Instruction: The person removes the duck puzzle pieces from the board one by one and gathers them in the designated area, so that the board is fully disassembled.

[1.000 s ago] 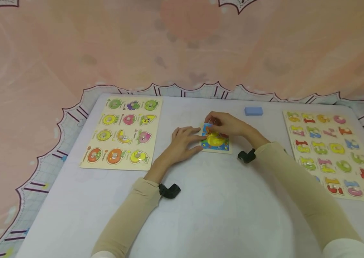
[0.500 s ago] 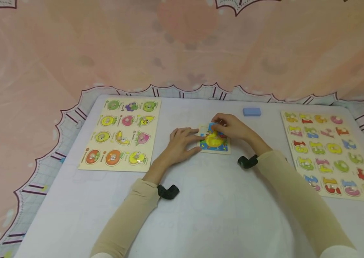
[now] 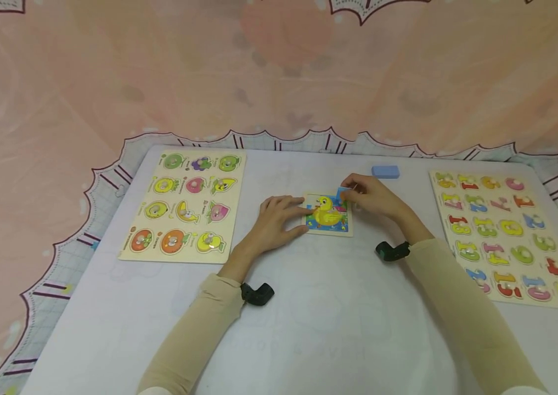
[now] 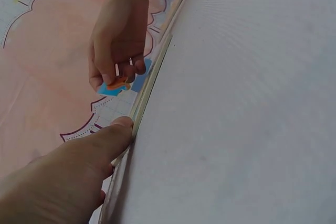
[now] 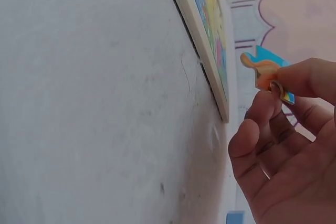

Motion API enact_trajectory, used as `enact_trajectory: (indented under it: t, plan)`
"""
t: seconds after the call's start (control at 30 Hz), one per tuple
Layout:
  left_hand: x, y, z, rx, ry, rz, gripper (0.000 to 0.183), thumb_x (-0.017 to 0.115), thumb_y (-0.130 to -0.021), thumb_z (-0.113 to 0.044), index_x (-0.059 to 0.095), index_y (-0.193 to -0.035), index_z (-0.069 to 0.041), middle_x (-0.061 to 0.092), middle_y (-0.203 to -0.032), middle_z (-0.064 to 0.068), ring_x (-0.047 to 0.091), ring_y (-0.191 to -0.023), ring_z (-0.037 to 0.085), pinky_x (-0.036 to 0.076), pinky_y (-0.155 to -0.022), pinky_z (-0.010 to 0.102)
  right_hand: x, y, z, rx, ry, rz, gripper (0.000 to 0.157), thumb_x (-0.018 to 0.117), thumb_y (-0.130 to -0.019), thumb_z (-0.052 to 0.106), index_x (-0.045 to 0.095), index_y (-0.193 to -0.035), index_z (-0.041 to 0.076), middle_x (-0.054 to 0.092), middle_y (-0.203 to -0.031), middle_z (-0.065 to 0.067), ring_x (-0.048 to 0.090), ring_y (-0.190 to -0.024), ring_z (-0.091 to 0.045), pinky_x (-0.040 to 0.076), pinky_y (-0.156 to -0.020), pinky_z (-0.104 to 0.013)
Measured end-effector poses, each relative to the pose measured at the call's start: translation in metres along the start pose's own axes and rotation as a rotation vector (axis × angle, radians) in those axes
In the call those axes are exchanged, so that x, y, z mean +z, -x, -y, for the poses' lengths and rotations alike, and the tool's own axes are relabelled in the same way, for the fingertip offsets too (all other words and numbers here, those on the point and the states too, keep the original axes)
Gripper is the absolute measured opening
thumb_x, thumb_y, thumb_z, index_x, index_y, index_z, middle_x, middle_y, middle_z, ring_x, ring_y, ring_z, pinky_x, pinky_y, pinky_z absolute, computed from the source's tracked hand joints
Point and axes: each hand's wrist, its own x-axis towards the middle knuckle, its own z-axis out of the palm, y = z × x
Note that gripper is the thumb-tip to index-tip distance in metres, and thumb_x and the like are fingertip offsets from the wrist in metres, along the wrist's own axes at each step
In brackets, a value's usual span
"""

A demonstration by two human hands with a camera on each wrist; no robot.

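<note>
A small wooden jigsaw puzzle [image 3: 329, 220] with a yellow duck on blue lies on the white table. My left hand [image 3: 277, 220] has its fingers extended, the fingertips and thumb tip at the puzzle's left edge. My right hand [image 3: 373, 196] pinches a blue and orange jigsaw piece [image 5: 266, 69] between thumb and fingers. In the head view the piece overlaps the puzzle's upper right corner; in the right wrist view it is held up, beyond the end of the board. Part of the piece is hidden behind the thumb.
A fruit peg puzzle board [image 3: 187, 211] lies at the left and a number puzzle board [image 3: 503, 241] at the right. Behind my right hand sits a blue block [image 3: 385, 171]. A patterned cloth [image 3: 279, 82] rises past the table's far edge.
My right hand has moved to the right with the jigsaw piece, from over the puzzle to its upper right corner, uncovering the duck's head. My left hand stays at the left edge.
</note>
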Motion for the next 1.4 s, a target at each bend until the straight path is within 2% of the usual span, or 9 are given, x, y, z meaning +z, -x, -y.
enact_trajectory:
  t: [0.13, 0.3, 0.57, 0.8, 1.1, 1.4]
  plan:
    - [-0.001, 0.0, 0.0, -0.002, -0.001, 0.002, 0.04, 0.063, -0.089, -0.039, 0.06, -0.127, -0.029, 0.048, -0.142, 0.001, 0.035, -0.133, 0.023, 0.019, -0.111, 0.05, -0.004, 0.005, -0.001, 0.01, -0.008, -0.003, 0.016, 0.058, -0.093, 0.022, 0.063, -0.103, 0.012, 0.06, -0.097, -0.008, 0.052, -0.083, -0.023, 0.044, -0.072, -0.032]
    - [0.001, 0.0, 0.0, -0.006, 0.001, 0.002, 0.04, 0.064, -0.088, -0.039, 0.06, -0.127, -0.029, 0.046, -0.144, 0.001, 0.035, -0.135, 0.024, 0.018, -0.112, 0.051, -0.009, 0.012, -0.003, 0.034, -0.014, 0.004, 0.02, 0.056, -0.094, 0.024, 0.063, -0.106, 0.009, 0.059, -0.099, -0.011, 0.053, -0.081, -0.024, 0.047, -0.066, -0.029]
    - [0.002, -0.001, -0.001, -0.014, 0.017, 0.024, 0.04, 0.064, -0.088, -0.041, 0.061, -0.125, -0.028, 0.039, -0.15, 0.002, 0.028, -0.143, 0.022, 0.005, -0.116, 0.057, -0.018, 0.023, -0.014, 0.072, 0.021, 0.002, 0.028, 0.056, -0.094, 0.026, 0.064, -0.113, 0.006, 0.062, -0.1, -0.013, 0.054, -0.081, -0.022, 0.048, -0.064, -0.026]
    - [0.001, 0.0, -0.001, -0.016, 0.018, 0.022, 0.04, 0.064, -0.087, -0.041, 0.061, -0.125, -0.027, 0.04, -0.15, 0.003, 0.028, -0.143, 0.023, 0.005, -0.116, 0.057, -0.022, 0.03, -0.025, 0.057, 0.055, -0.022, 0.028, 0.056, -0.095, 0.026, 0.067, -0.112, 0.007, 0.066, -0.098, -0.01, 0.053, -0.081, -0.019, 0.046, -0.066, -0.023]
    - [0.003, -0.001, 0.0, -0.008, 0.019, 0.018, 0.04, 0.064, -0.088, -0.04, 0.06, -0.126, -0.028, 0.04, -0.15, 0.003, 0.028, -0.143, 0.023, 0.006, -0.116, 0.056, -0.023, 0.035, -0.035, 0.111, 0.056, -0.101, 0.022, 0.062, -0.091, 0.022, 0.065, -0.107, 0.007, 0.064, -0.097, -0.011, 0.055, -0.084, -0.021, 0.044, -0.073, -0.026]
    - [0.003, -0.001, 0.001, -0.008, 0.002, 0.029, 0.042, 0.062, -0.089, -0.042, 0.058, -0.129, -0.029, 0.038, -0.151, 0.001, 0.028, -0.144, 0.023, 0.006, -0.116, 0.056, -0.021, 0.032, -0.034, 0.084, 0.096, -0.095, 0.023, 0.06, -0.093, 0.02, 0.065, -0.108, 0.004, 0.065, -0.099, -0.014, 0.055, -0.085, -0.022, 0.042, -0.077, -0.03]
